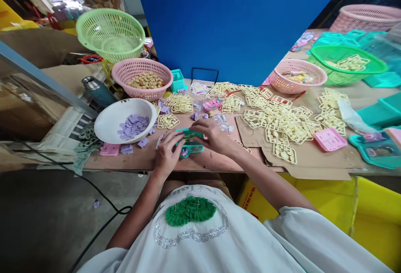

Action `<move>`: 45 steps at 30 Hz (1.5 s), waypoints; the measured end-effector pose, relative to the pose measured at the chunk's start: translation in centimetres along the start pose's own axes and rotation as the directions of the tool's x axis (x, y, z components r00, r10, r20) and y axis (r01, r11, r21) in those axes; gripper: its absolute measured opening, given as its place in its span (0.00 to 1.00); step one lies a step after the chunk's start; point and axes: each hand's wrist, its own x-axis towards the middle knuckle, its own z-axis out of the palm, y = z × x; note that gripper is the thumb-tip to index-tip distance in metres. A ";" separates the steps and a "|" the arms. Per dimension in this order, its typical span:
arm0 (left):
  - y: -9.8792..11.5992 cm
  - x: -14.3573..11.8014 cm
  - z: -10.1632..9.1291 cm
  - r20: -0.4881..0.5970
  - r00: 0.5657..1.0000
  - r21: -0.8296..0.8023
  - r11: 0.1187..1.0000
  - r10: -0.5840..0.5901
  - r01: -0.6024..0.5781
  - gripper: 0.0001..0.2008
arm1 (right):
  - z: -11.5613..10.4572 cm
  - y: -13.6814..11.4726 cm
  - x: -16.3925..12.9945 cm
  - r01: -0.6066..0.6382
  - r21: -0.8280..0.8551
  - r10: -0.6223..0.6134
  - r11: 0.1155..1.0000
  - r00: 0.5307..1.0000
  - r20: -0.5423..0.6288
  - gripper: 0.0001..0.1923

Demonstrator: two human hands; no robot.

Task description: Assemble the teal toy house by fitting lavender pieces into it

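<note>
A teal plastic case (191, 149) lies at the table's front edge, partly covered by both hands. My left hand (168, 151) is at its left side, fingers bent over the rim and thumb against it. My right hand (214, 134) reaches over from the right, with curled fingers and thumb inside the case. What its fingertips pinch is hidden. Just beyond the hands are clear plastic pieces (226, 127), a pink packet (212, 104) and small purple parts (194, 116).
At left stand a white bowl (102, 125) of purple pieces and a pink basket (123, 72) of tan pieces. Cream part frames (282, 120) cover cardboard at right, near a pink tray (330, 139). A blue panel (225, 26) rises behind; a yellow crate (376, 210) sits below right.
</note>
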 end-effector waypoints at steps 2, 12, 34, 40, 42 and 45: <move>-0.1 -0.2 -1.2 -0.058 0.998 0.002 1.000 -0.024 0.024 0.11 | -1.0 -0.1 -0.9 -0.064 0.019 0.066 0.998 0.994 -0.090 0.14; -6.8 -3.0 -1.7 0.074 0.947 0.415 0.873 -0.314 0.257 0.19 | -1.9 -1.3 -1.9 -0.187 0.169 0.221 0.968 0.951 -0.215 0.11; -8.5 -2.9 -1.3 0.035 0.929 0.428 0.845 -0.370 0.320 0.16 | 2.1 -3.1 1.9 -0.060 0.242 0.083 0.968 0.993 -0.085 0.13; -9.0 -0.9 -1.9 0.107 0.910 0.375 0.864 -0.401 0.337 0.07 | 2.4 -3.5 1.9 -0.052 0.237 0.071 0.970 0.995 -0.071 0.13; -8.0 -0.9 -2.1 0.105 0.925 0.348 0.885 -0.366 0.310 0.04 | 2.6 -3.5 1.7 -0.067 0.238 0.088 0.969 0.993 -0.077 0.14; -5.5 -1.0 -2.4 0.094 0.946 0.280 0.920 -0.309 0.273 0.04 | 3.0 -3.5 2.0 -0.096 0.263 0.129 0.960 0.985 -0.110 0.14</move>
